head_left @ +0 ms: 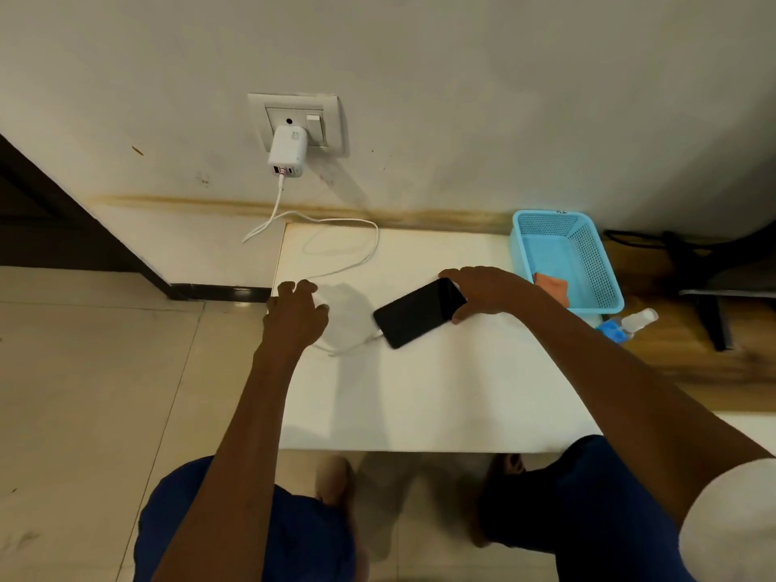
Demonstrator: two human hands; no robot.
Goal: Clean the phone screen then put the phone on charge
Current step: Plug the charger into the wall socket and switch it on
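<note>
White table [441, 396] w/ a blue basket [604, 287] at 2 o'clock, just an orange cloth [552, 287] inside. Small dark mark on the basket rim, can't read it. Phone [413, 319] lies screen up mid table, cable [348, 346] plugged in at its 8 o'clock end. Right hand [491, 289] clamps the phone's 2 o'clock end. Left hand [296, 315] at 9 o'clock, fingers spread, holding nothing. Charger [287, 151] in the wall at 12. Bottle [630, 323] lies below the basket.

Legible text: none. Blue basket [564, 262], far right corner of the worktop [441, 392]: small dark mark on its far rim, too small to read. Bottle [630, 323] beside the basket: blue label, blurred. Charger [287, 151]: faint marking, unreadable.
</note>
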